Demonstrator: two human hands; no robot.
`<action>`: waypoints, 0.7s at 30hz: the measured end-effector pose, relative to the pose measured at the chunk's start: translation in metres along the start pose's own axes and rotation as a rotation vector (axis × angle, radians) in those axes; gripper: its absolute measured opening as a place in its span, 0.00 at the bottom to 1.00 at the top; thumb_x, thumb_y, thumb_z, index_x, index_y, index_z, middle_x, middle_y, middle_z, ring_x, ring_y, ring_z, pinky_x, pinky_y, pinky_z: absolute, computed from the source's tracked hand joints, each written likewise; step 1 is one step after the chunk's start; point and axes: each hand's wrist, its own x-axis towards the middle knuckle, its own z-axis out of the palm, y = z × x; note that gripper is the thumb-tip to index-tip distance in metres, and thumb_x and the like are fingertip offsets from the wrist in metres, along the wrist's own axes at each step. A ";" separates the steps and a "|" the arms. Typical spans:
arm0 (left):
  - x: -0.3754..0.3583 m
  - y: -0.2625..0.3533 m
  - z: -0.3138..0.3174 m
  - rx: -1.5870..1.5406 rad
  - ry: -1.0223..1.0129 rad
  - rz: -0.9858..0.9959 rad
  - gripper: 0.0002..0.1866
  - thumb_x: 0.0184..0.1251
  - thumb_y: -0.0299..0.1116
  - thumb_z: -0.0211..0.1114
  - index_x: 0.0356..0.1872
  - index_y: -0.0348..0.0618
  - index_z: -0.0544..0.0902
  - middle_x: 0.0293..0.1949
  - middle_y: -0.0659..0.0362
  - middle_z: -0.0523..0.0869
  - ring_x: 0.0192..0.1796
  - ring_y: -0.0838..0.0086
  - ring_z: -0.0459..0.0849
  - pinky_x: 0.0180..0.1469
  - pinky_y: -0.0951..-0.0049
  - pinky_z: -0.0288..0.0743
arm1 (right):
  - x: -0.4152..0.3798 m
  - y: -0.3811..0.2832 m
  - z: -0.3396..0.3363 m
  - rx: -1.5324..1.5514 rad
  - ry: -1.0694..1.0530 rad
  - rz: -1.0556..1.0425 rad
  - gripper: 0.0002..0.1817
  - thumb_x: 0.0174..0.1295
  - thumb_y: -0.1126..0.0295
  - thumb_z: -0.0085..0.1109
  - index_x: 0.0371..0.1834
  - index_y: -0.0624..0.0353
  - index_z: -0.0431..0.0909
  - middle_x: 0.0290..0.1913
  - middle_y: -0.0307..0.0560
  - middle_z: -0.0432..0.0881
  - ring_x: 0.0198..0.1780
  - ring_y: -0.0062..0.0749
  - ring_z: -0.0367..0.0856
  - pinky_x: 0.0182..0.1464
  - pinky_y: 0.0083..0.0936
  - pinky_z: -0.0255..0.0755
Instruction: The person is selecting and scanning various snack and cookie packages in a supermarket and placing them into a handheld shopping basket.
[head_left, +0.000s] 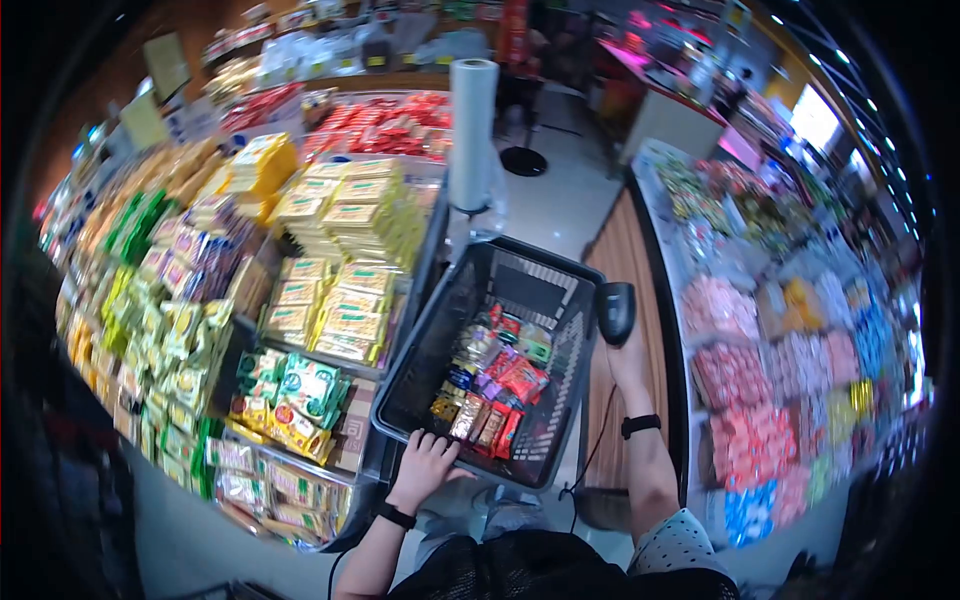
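left to right: yellow packets point(345, 300) in stacks, a pale upright roll point(472, 135) near the far corner of one black basket point(405, 365), mixed wrapped snacks point(500, 375) inside it, and pink packets point(750, 440) in a display. left hand point(430, 462): fingers were curled over the basket's near rim; right hand point(627, 362): was at a black rounded device point(616, 314), finger closure hidden. package lettering was too blurred to read.
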 end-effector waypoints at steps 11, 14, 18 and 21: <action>0.007 0.025 0.020 0.092 0.090 0.071 0.25 0.51 0.61 0.56 0.22 0.46 0.74 0.21 0.60 0.72 0.27 0.67 0.72 0.32 0.69 0.64 | -0.238 -0.013 -0.005 0.547 0.394 0.772 0.10 0.55 0.76 0.59 0.40 0.61 0.71 0.33 0.38 0.76 0.31 0.18 0.73 0.33 0.16 0.67; 0.007 0.039 0.024 0.126 0.085 0.055 0.26 0.52 0.62 0.55 0.21 0.46 0.74 0.21 0.59 0.74 0.26 0.68 0.73 0.30 0.69 0.64 | -0.235 -0.029 0.010 0.647 0.453 0.827 0.11 0.58 0.75 0.58 0.43 0.60 0.71 0.37 0.38 0.76 0.35 0.19 0.74 0.37 0.17 0.68; 0.003 0.034 0.010 0.033 0.006 -0.010 0.26 0.54 0.60 0.56 0.28 0.43 0.76 0.24 0.58 0.75 0.29 0.67 0.73 0.33 0.69 0.65 | -0.218 -0.031 0.022 0.534 0.480 0.685 0.17 0.54 0.67 0.63 0.43 0.66 0.74 0.38 0.43 0.80 0.38 0.26 0.77 0.45 0.23 0.68; -0.005 0.023 -0.001 -0.086 -0.029 -0.039 0.29 0.55 0.58 0.56 0.42 0.39 0.75 0.30 0.55 0.76 0.34 0.65 0.74 0.38 0.68 0.65 | -0.206 -0.046 0.027 0.460 0.441 0.630 0.20 0.52 0.66 0.66 0.43 0.68 0.74 0.38 0.44 0.80 0.38 0.24 0.76 0.45 0.23 0.68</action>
